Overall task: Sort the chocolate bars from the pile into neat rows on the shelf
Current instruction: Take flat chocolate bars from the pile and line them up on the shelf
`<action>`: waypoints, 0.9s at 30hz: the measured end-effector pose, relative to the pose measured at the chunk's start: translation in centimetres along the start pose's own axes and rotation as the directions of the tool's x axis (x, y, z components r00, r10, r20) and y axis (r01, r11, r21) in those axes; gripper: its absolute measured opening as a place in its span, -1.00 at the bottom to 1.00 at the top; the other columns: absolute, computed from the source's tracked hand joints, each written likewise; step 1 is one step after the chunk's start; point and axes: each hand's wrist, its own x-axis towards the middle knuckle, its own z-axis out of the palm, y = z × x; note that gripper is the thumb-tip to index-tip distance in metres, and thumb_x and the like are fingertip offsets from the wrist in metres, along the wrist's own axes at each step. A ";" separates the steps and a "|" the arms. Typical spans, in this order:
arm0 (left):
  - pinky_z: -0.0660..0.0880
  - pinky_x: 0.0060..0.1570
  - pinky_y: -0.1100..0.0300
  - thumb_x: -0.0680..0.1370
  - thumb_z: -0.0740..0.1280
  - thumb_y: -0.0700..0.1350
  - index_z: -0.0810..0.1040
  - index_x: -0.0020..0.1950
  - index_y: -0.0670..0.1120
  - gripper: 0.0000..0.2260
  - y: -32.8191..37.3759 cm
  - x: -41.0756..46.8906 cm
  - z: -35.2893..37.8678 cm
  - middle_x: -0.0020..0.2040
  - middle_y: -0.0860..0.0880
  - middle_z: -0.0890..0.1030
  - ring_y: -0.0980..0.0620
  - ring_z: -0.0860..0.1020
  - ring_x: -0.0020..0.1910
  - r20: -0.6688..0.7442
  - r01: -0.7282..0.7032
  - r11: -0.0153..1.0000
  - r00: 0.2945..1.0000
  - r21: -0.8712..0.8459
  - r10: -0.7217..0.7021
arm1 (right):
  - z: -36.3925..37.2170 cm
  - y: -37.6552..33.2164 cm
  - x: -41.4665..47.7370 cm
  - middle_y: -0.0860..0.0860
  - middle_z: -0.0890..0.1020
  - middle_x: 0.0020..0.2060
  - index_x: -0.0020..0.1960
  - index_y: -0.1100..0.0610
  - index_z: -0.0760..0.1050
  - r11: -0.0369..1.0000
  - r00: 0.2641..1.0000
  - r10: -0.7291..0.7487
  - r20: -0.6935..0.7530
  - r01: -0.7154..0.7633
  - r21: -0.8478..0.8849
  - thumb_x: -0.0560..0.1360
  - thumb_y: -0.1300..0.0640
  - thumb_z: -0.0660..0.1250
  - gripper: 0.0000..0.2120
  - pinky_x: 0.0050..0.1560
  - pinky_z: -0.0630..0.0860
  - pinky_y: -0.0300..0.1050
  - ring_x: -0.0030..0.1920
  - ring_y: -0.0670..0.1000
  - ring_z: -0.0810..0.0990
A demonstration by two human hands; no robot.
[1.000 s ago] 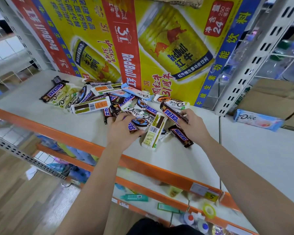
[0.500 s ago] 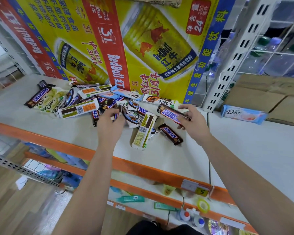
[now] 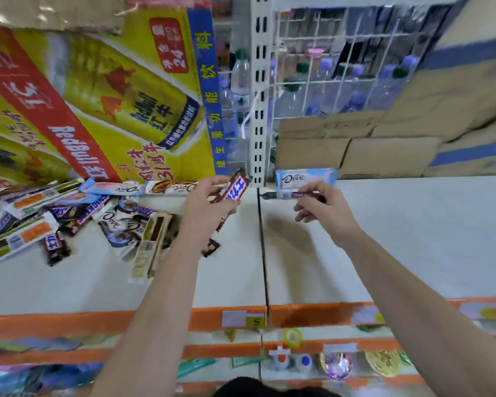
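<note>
A brown Snickers bar [image 3: 236, 188] with blue lettering is held above the white shelf [image 3: 384, 239], the left hand [image 3: 205, 204] curled round it. The right hand [image 3: 318, 207] pinches a second bar [image 3: 287, 194], seen edge-on. The pile [image 3: 69, 216] of mixed wrappers lies to the left. A pale-blue Dove bar [image 3: 305, 177] sits behind the right hand.

Dove on blue bar [image 3: 305, 178], 5 on tag [image 3: 257, 321]
</note>
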 end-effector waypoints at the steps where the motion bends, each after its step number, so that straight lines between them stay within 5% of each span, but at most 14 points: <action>1: 0.61 -0.13 0.01 0.33 0.47 -0.33 0.53 -0.03 0.08 -0.62 0.3 -0.1 1.9 0.05 -0.17 0.61 -0.11 0.64 -0.06 0.018 0.001 1.000 1.000 0.002 -0.001 | -1.9 0.2 -0.3 0.19 0.61 -0.31 0.01 0.24 0.48 1.000 0.999 0.008 -0.039 -0.007 0.019 0.49 0.26 0.30 -0.89 -0.40 0.48 -0.17 -0.41 0.12 0.60; 6: 0.61 -0.25 0.09 0.47 0.36 -0.37 0.48 0.08 -0.11 -0.74 1.2 -1.1 12.2 0.05 -0.22 0.58 -0.05 0.65 -0.33 0.134 0.010 0.996 0.991 -0.084 0.001 | -11.8 1.3 -2.1 0.16 0.61 -0.44 -0.03 0.25 0.47 1.000 0.989 0.006 -0.150 -0.003 0.016 0.56 0.13 0.27 -0.83 -0.53 0.36 -0.21 -0.51 0.14 0.56; 11: 0.55 -0.44 0.21 0.51 0.34 -0.30 0.48 0.18 -0.15 -0.74 1.8 -3.8 22.9 0.07 -0.16 0.57 0.00 0.64 -0.40 0.195 0.027 0.999 0.981 -0.025 -0.022 | -22.5 2.4 -4.8 0.16 0.57 -0.46 -0.06 0.28 0.50 1.000 0.980 -0.022 -0.195 0.018 -0.018 0.57 0.11 0.26 -0.78 -0.54 0.31 -0.19 -0.54 0.09 0.48; 16: 0.59 -0.33 0.17 0.40 0.42 -0.36 0.54 0.10 -0.09 -0.67 2.4 -6.3 31.7 0.07 -0.17 0.59 -0.02 0.64 -0.31 0.221 0.016 1.000 0.975 -0.003 -0.015 | -31.6 3.4 -7.0 0.06 0.44 -0.44 -0.22 0.19 0.51 0.999 0.965 -0.038 -0.260 0.043 0.014 0.51 0.19 0.35 -0.85 -0.45 0.30 -0.26 -0.48 -0.04 0.36; 20: 0.60 -0.13 -0.14 0.27 0.52 -0.29 0.59 0.08 -0.02 -0.58 2.8 -7.5 36.6 0.04 -0.14 0.62 -0.02 0.62 -0.23 0.269 0.014 0.999 0.963 0.050 -0.027 | -37.1 4.1 -7.5 0.02 0.36 -0.43 -0.24 0.19 0.46 0.996 0.970 -0.015 -0.244 0.035 0.078 0.49 0.33 0.32 -0.85 -0.38 0.25 -0.25 -0.44 -0.06 0.30; 24: 0.52 -0.40 0.27 0.36 0.50 -0.28 0.59 0.10 -0.13 -0.67 3.3 -7.2 40.7 -0.03 -0.16 0.64 -0.05 0.62 -0.22 0.312 0.005 0.998 0.950 0.065 -0.025 | -41.3 4.7 -6.5 -0.13 0.41 -0.50 -0.27 0.11 0.51 0.999 0.965 -0.018 -0.261 0.025 0.024 0.50 0.27 0.34 -0.81 -0.33 0.25 -0.23 -0.41 -0.07 0.30; 27: 0.61 -0.23 0.10 0.45 0.43 -0.22 0.59 0.04 -0.16 -0.82 3.6 -6.2 43.6 -0.06 -0.15 0.65 -0.08 0.67 -0.19 0.342 0.031 0.999 0.939 0.032 -0.040 | -43.9 5.1 -5.1 -0.09 0.55 -0.31 -0.14 0.06 0.53 1.000 0.958 0.009 -0.286 -0.006 0.012 0.54 0.16 0.30 -0.90 -0.12 0.42 -0.12 -0.25 -0.04 0.48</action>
